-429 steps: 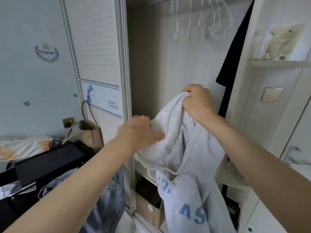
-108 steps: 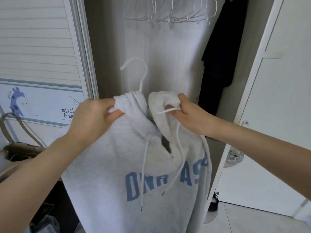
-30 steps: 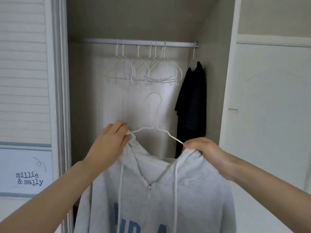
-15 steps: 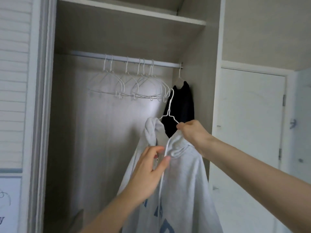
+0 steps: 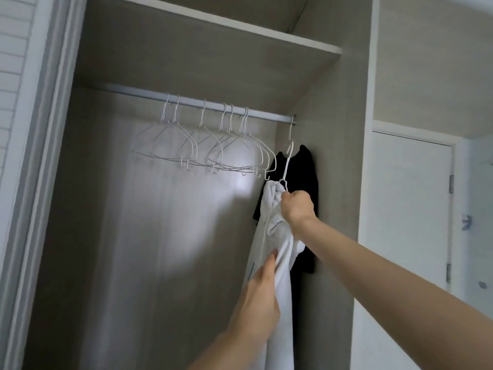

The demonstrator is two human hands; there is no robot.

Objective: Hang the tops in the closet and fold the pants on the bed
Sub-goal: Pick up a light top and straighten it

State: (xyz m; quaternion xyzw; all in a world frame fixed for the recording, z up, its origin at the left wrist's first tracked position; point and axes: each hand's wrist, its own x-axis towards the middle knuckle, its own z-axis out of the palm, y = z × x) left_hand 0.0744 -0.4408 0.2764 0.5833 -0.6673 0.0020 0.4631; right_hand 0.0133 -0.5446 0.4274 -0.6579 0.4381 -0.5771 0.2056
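Observation:
A light grey hoodie [image 5: 277, 265] hangs on a white wire hanger [image 5: 286, 166] whose hook is raised below the closet rod [image 5: 202, 105], not on it. My right hand [image 5: 296, 206] grips the hanger's neck and the hoodie's collar, close to the closet's right wall. Lower down, my left hand [image 5: 260, 295] holds the hoodie's body with the fingers extended along the fabric. A black top [image 5: 304, 182] hangs on the rod just behind the hoodie, partly hidden by it.
Several bare white wire hangers [image 5: 208, 150] hang bunched at the rod's middle. A shelf [image 5: 240, 25] runs above the rod. The closet's sliding door frame [image 5: 40, 156] is at left, and a white door [image 5: 410, 209] stands at right.
The hoodie on its hanger has gone up and to the right toward the rod, in front of the black top. My left hand slid lower on the fabric.

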